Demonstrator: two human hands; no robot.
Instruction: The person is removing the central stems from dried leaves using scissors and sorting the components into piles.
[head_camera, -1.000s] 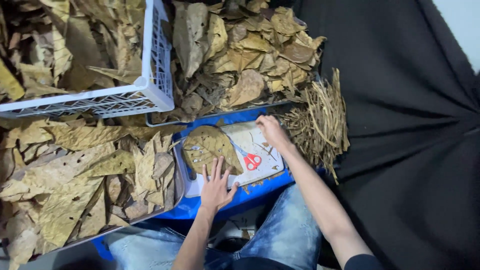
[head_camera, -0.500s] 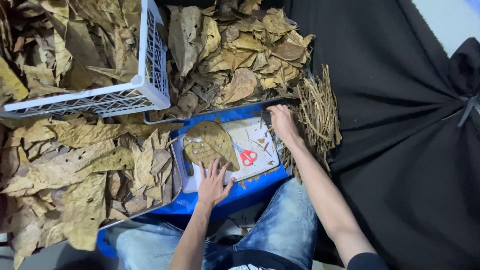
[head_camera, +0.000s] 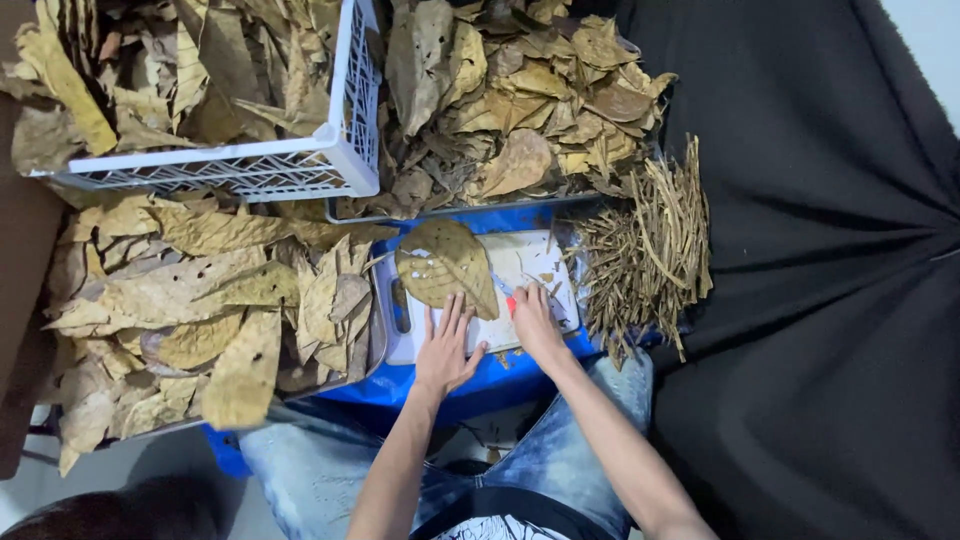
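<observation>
Dry brown leaf (head_camera: 447, 268) lies on white board (head_camera: 520, 262) w/ left hand (head_camera: 446, 347) flat, fingers spread, at its lower edge, prob. pinning it; right hand (head_camera: 532, 318) curled over red scissors (head_camera: 511, 304), grip unclear; stems (head_camera: 645, 250) piled right.

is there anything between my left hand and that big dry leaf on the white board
Nothing visible. The left hand lies flat on the white cutting board, its fingertips right at the leaf's lower edge.
</observation>
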